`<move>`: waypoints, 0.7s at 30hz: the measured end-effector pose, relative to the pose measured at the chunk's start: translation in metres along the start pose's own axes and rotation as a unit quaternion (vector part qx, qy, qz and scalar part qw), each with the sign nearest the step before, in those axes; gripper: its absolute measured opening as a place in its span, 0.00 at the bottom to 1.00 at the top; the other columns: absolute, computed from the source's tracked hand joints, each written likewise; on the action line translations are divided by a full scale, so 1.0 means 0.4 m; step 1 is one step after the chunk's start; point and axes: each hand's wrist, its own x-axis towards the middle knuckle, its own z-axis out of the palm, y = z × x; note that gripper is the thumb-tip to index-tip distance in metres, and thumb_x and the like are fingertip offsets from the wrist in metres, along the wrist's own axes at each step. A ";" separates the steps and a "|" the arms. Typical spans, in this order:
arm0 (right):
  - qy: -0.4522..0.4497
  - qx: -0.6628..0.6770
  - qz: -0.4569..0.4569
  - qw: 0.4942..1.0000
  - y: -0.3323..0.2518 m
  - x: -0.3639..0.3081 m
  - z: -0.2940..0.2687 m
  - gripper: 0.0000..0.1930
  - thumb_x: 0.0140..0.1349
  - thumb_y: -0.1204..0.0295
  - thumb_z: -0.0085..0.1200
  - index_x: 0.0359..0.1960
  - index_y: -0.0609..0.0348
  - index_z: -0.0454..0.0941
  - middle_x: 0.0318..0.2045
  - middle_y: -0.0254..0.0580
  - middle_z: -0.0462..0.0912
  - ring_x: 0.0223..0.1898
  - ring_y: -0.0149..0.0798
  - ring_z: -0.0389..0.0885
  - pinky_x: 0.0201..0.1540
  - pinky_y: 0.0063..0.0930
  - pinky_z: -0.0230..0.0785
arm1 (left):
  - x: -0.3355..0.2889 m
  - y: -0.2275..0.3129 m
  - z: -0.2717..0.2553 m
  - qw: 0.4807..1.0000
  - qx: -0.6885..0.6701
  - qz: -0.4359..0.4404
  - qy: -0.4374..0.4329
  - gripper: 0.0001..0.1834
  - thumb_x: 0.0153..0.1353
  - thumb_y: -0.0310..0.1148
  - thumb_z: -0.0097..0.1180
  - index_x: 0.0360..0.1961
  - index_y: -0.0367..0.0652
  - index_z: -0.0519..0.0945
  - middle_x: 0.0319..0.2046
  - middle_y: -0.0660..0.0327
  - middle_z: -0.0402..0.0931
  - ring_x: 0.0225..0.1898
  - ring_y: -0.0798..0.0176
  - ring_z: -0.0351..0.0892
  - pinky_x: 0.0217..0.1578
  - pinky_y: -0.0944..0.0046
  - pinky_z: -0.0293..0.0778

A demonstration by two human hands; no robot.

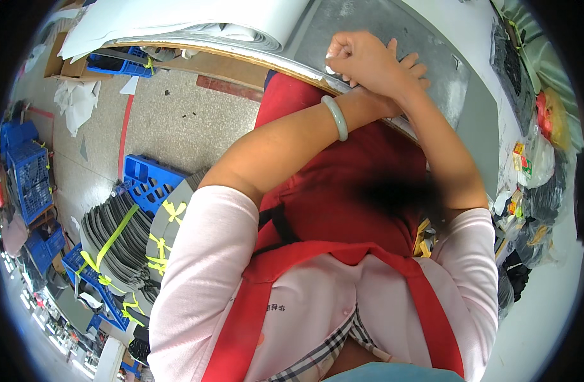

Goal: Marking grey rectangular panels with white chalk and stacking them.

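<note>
My forearms cross over the edge of the worktable (460, 105), the right one on top. My left hand (414, 71) reaches out beneath the right wrist, its fingers spread over the grey table surface; its palm is mostly hidden. A pale bangle (335, 118) circles my left forearm. My right hand (362, 54) is closed, its fingers curled in; a small white bit shows at the fingertips, and I cannot make out what it is. Left of the right hand lies a stack of large white sheets (241, 39) with curled edges.
Below on the left stand bundles of grey sheets (117, 229) tied with yellow-green strips, beside blue crates (153, 178). More blue crates (30, 172) stand farther left. A cardboard box (66, 60) sits at the upper left. Plastic bags (539, 159) crowd the right side.
</note>
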 end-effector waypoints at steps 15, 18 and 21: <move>0.104 -0.209 -0.135 0.963 -0.002 -0.061 0.025 0.07 0.64 0.69 0.57 0.36 0.61 0.80 0.31 0.51 0.82 0.33 0.53 0.80 0.41 0.44 0.71 | 0.023 0.006 0.034 1.000 0.018 -0.014 0.007 0.21 0.67 0.44 0.49 0.59 0.54 0.80 0.66 0.60 0.70 0.72 0.53 0.61 0.69 0.27 0.49; 0.081 -0.220 -0.086 0.968 -0.001 -0.064 0.003 0.07 0.63 0.70 0.58 0.36 0.60 0.80 0.30 0.48 0.81 0.31 0.49 0.79 0.40 0.40 0.72 | 0.018 -0.009 0.068 0.989 0.031 0.010 0.146 0.20 0.61 0.48 0.54 0.52 0.57 0.81 0.56 0.59 0.76 0.66 0.54 0.68 0.68 0.30 0.53; 0.116 -0.081 -0.053 0.989 0.039 -0.100 -0.056 0.08 0.63 0.68 0.60 0.39 0.59 0.82 0.31 0.42 0.82 0.33 0.39 0.80 0.42 0.32 0.72 | 0.014 -0.003 0.060 0.997 -0.047 -0.059 0.029 0.19 0.66 0.44 0.50 0.55 0.54 0.82 0.59 0.57 0.75 0.70 0.53 0.64 0.69 0.25 0.47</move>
